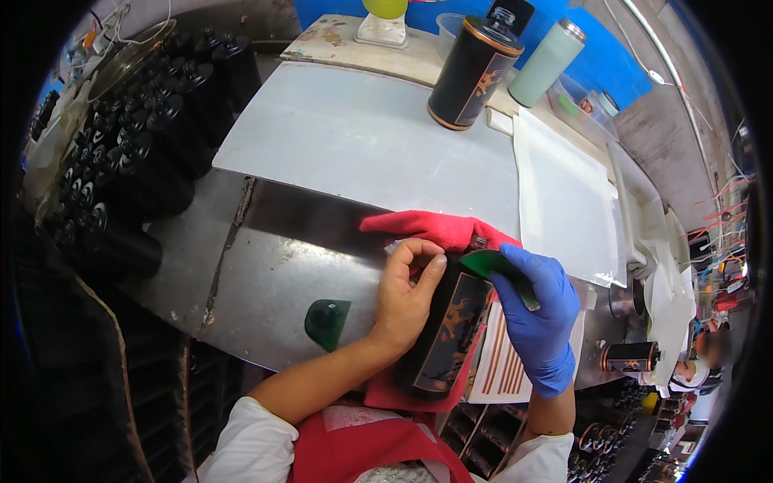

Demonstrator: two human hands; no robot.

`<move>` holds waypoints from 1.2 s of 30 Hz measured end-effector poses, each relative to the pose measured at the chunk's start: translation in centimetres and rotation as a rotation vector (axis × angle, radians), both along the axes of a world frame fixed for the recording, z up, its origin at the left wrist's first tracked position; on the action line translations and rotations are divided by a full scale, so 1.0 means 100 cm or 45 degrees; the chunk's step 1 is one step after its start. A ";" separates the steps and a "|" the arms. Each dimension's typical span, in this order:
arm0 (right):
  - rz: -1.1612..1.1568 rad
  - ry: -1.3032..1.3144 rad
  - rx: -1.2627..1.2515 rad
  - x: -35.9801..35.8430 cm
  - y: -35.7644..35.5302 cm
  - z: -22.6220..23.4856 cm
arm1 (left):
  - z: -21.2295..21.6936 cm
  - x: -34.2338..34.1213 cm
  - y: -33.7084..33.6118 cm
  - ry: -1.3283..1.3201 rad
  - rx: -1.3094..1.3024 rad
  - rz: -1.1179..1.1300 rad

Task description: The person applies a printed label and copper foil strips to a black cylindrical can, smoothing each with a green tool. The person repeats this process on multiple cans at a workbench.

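Observation:
A black bottle (431, 322) with a copper-toned label on its side lies tilted in front of me, its neck away from me, on red cloth (427, 227). My right hand (541, 310), in a blue glove, grips a green scraper blade (481, 262) over the bottle's shoulder. My bare left hand (407, 294) is beside the bottle's upper left side, thumb and forefinger pinched together; anything between them is too small to make out. Another green scraper (327, 324) rests on the metal tabletop to the left.
A white sheet with copper-coloured strips (501, 362) lies right of the bottle. A finished-looking black bottle (475, 72) stands at the back beside a pale green flask (547, 63). Many black bottles (161, 121) crowd the left side. White boards (370, 133) cover the table's far part.

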State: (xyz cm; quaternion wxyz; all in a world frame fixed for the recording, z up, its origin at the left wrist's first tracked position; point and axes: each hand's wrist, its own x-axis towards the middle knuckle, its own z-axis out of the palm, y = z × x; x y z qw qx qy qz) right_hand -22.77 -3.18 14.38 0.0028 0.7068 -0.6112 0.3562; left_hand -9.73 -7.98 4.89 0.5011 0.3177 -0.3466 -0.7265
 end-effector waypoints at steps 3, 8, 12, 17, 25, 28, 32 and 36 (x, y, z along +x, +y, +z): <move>-0.138 -0.264 -0.023 -0.003 0.008 -0.004 | 0.001 0.004 0.002 -0.061 -0.123 -0.052; -0.166 -0.187 -0.013 -0.002 0.021 -0.011 | -0.007 0.002 0.003 -0.121 -0.241 -0.064; -0.162 -0.127 -0.163 -0.009 0.017 -0.021 | 0.003 0.005 0.001 -0.103 -0.110 -0.125; -0.208 -0.829 0.168 -0.019 0.053 -0.027 | 0.013 0.004 -0.001 -0.494 -0.301 -0.080; -0.310 -0.999 0.017 -0.019 0.033 -0.047 | -0.001 -0.002 -0.002 -0.439 -0.253 -0.080; -0.240 -0.925 0.080 -0.016 0.050 -0.039 | 0.010 -0.003 0.002 -0.219 -0.165 -0.085; -0.441 -0.707 -0.231 -0.034 0.029 -0.056 | 0.004 -0.001 0.000 0.022 -0.012 -0.107; -0.601 -1.234 -0.098 -0.017 0.062 -0.071 | 0.010 -0.001 0.006 -0.133 -0.230 -0.141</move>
